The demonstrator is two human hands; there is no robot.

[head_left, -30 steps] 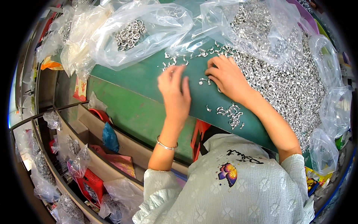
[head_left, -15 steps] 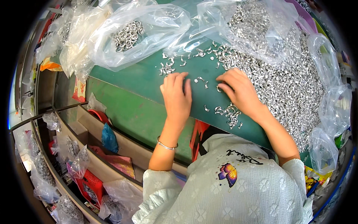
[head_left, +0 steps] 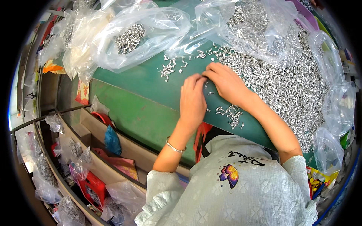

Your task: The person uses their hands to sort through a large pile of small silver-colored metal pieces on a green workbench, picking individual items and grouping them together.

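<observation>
Over the green tabletop my left hand and my right hand meet, fingertips pinched together. Whatever sits between them is hidden or too small to name. A big pile of small silver curved metal pieces spreads to the right of my right hand. Some loose curved pieces lie close to the table's near edge, below my right wrist. Another small group of pieces rests left of and beyond my left hand. A few single pieces lie just under my right fingers.
A clear plastic bag with silver rings lies at the back left. Another clear bag covers part of the pile. On the left are wooden shelf compartments with a red basket, a blue bag and several bagged metal parts.
My hands have come together: the left moved right, the right moved left and slightly away from me. The group of pieces at the far left has gained a piece or two.
</observation>
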